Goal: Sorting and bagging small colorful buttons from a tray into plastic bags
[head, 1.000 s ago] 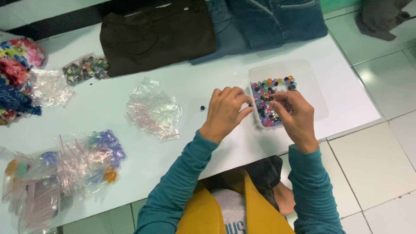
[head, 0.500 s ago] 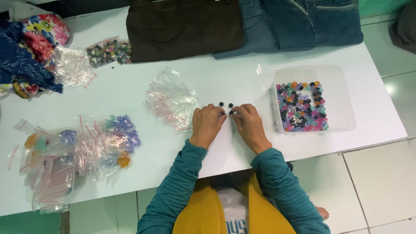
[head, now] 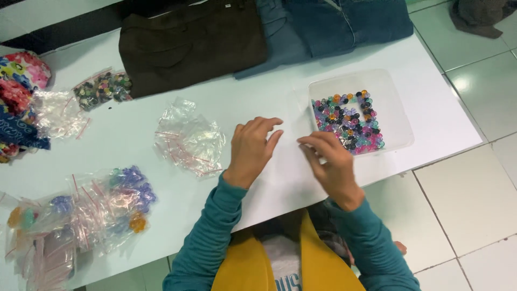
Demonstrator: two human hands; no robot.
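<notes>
Near the surface's (head: 280, 64) front edge, the left hand (head: 252, 150) lies open, empty; the right hand (head: 331, 164), fingers loosely curled, empty, sits beside the bead tray (head: 396, 116).

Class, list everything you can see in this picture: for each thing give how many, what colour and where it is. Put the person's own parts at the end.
Table: one, white, fills most of the view.
Clear tray: one, see-through, table's right end.
Beads: many, mixed colours, inside the tray.
Empty small bags: a loose pile, clear, table centre.
Filled bags: a heap, clear with purple and orange contents, near left.
Bag of dark beads: one, far left.
Brown garment: one, folded, far edge.
Blue jeans: folded, far edge, right of the brown one.
Floral cloth: multicoloured, left edge.
Floor tiles: pale, right.
Left hand: on the table, centre.
Right hand: beside the tray.
</notes>
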